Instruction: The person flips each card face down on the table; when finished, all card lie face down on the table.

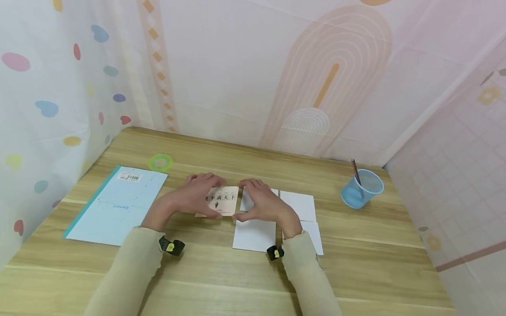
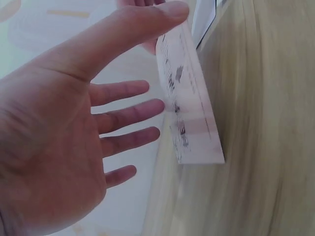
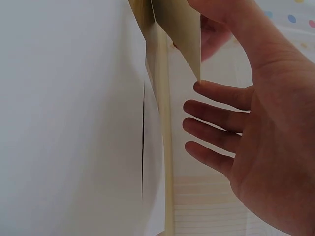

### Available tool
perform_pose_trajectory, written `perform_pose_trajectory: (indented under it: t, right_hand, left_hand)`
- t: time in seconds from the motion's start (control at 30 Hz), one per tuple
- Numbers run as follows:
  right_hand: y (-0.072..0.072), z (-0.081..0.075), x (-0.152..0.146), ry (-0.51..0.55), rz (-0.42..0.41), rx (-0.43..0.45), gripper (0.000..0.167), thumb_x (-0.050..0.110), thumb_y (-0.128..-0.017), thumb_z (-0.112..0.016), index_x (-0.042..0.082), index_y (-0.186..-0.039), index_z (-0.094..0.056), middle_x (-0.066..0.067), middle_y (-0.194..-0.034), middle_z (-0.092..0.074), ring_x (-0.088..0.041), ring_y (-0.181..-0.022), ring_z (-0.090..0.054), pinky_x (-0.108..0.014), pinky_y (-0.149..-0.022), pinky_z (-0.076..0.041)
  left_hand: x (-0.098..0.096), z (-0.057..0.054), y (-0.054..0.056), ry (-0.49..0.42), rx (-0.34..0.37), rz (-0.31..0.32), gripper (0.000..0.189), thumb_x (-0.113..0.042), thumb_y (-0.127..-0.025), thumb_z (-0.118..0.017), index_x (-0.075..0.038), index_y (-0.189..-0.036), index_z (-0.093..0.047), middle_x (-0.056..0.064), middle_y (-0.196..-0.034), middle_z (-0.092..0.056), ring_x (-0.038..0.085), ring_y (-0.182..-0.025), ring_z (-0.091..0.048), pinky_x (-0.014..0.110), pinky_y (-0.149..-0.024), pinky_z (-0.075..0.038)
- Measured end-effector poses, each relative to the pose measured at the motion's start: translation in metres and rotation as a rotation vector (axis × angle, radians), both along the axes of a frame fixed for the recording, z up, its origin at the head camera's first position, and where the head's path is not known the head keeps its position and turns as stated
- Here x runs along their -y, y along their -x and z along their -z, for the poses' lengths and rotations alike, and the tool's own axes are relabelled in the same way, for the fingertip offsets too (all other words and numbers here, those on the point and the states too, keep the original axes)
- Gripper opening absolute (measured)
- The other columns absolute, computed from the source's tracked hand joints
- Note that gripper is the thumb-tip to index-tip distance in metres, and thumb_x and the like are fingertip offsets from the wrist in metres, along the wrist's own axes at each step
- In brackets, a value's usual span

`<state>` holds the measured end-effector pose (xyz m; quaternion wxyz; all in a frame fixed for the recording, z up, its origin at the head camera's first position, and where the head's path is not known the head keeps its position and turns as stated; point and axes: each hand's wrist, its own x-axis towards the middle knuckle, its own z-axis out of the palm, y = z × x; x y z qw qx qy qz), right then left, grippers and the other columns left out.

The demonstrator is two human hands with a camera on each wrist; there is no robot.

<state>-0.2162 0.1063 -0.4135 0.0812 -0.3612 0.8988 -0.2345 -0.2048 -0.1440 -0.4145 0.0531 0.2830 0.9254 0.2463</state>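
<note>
A cream card [image 1: 225, 205] printed with a row of large black characters and a small dark picture is between the two hands. My left hand [image 1: 193, 195] holds it at the left, thumb at the near edge and fingers at the far edge. At its right end, my right hand [image 1: 265, 202] holds the card by the corners between thumb and index finger. The left wrist view shows the printed face of the card [image 2: 194, 123] above the wooden table. The right wrist view shows the card's plain underside [image 3: 186, 34]. Several white cards [image 1: 254, 236] lie under and beside the right hand.
A light blue notebook [image 1: 114, 210] with a barcode label lies at the left. Behind it is a round green-yellow item [image 1: 160, 163]. At the right stands a blue mesh cup [image 1: 353, 195] holding dark pens or pencils [image 1: 356, 173]. Patterned curtains [image 1: 221, 66] border the wooden table [image 1: 205, 276].
</note>
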Motion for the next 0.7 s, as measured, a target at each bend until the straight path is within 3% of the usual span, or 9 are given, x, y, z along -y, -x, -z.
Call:
perform_pose_trajectory:
  t: [0.33,0.7]
  right_hand:
    - [0.000,-0.001,0.002,-0.002,-0.003,-0.006,0.085,0.049,-0.075,-0.080,0.009,-0.141,-0.043,-0.002,-0.141,-0.044,-0.021,-0.133,-0.036,-0.040,-0.109,-0.030]
    - [0.000,-0.002,0.002,0.003,-0.011,-0.013,0.085,0.050,-0.075,-0.080,0.009,-0.140,-0.043,-0.001,-0.140,-0.044,-0.019,-0.132,-0.036,-0.039,-0.109,-0.030]
  left_hand:
    - [-0.010,0.001,-0.001,0.002,-0.055,0.023,0.089,-0.049,-0.065,-0.087,-0.015,-0.139,-0.053,0.003,-0.128,-0.048,0.022,-0.119,-0.043,0.054,-0.098,-0.022]
    - [-0.012,0.002,-0.001,-0.005,-0.076,0.036,0.087,-0.051,-0.067,-0.085,-0.012,-0.138,-0.052,0.005,-0.137,-0.047,0.025,-0.128,-0.039,0.057,-0.098,-0.024]
